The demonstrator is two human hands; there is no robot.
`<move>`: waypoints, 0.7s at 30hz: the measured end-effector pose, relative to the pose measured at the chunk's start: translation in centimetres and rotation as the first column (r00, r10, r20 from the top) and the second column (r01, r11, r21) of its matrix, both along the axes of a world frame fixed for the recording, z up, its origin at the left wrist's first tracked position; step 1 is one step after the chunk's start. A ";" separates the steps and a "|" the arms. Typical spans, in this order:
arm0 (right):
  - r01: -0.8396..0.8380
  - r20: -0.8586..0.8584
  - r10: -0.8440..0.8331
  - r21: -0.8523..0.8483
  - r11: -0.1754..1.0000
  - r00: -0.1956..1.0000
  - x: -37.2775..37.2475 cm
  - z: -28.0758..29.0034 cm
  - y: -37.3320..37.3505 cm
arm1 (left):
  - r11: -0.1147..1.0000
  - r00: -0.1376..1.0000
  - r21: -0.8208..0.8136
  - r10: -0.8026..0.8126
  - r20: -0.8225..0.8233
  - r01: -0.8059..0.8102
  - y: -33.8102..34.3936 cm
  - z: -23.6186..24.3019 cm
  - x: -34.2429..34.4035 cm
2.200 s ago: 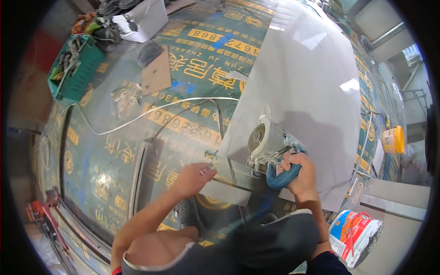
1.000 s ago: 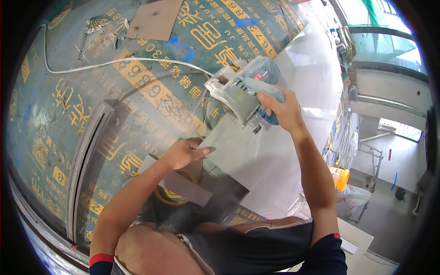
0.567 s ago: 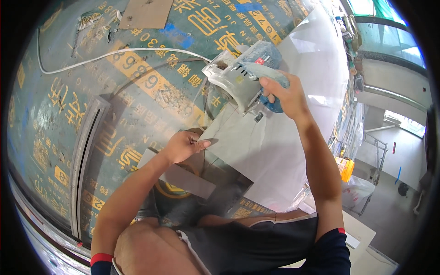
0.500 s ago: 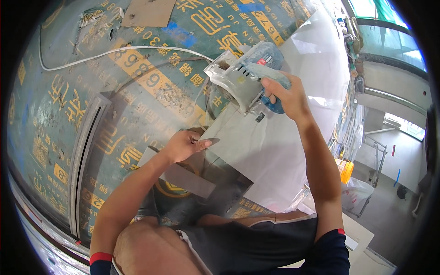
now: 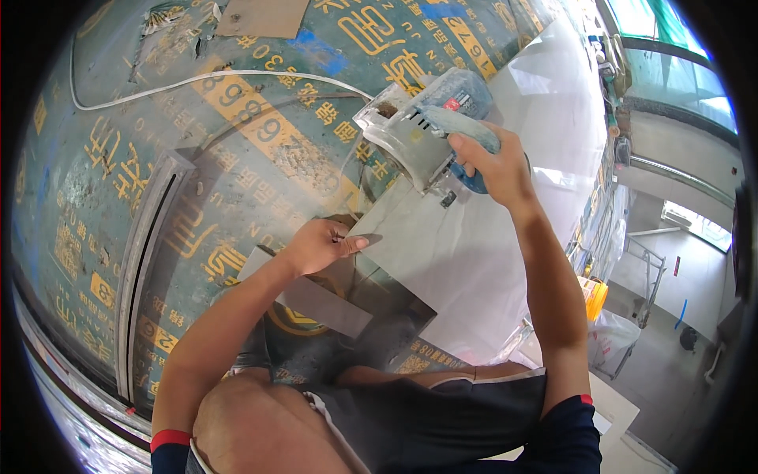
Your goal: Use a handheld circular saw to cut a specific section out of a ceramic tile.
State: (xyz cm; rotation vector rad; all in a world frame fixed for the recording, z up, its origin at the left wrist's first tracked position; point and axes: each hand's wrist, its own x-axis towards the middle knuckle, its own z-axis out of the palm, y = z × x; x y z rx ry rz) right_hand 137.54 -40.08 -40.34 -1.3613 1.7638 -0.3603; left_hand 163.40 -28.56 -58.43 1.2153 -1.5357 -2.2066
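Observation:
My right hand (image 5: pixel 499 167) is wrapped round the handle of a dusty silver-and-teal circular saw (image 5: pixel 407 141), which sits over the upper left edge of a large white slab (image 5: pixel 474 268). The saw's blade is mostly hidden by its guard. Below and left of the saw, my left hand (image 5: pixel 322 246) is closed on the slab's left corner, thumb on the top face. A narrow grey offcut (image 5: pixel 324 304) lies under that corner near my legs. Pale dust hazes the area about the saw and the slab.
A long metal rail (image 5: pixel 150 268) lies at left on the printed green floor covering (image 5: pixel 87 229). A white cable (image 5: pixel 237 73) runs across to the saw, below a tan board (image 5: pixel 264 12). At right are a yellow bucket (image 5: pixel 594 299), a plastic bag (image 5: pixel 612 340) and a metal frame (image 5: pixel 643 276).
Since the oldest frame, my view has turned, the saw has shifted onto the slab's edge, and my left hand has taken hold of the corner. Over the last second, saw and hands moved slightly upward in view.

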 end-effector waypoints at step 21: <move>-0.024 0.000 0.024 0.014 1.000 1.000 -0.1 -0.8 -0.3 | 0.999 0.999 -0.024 0.026 -0.022 -0.027 -0.1 0.4 0.0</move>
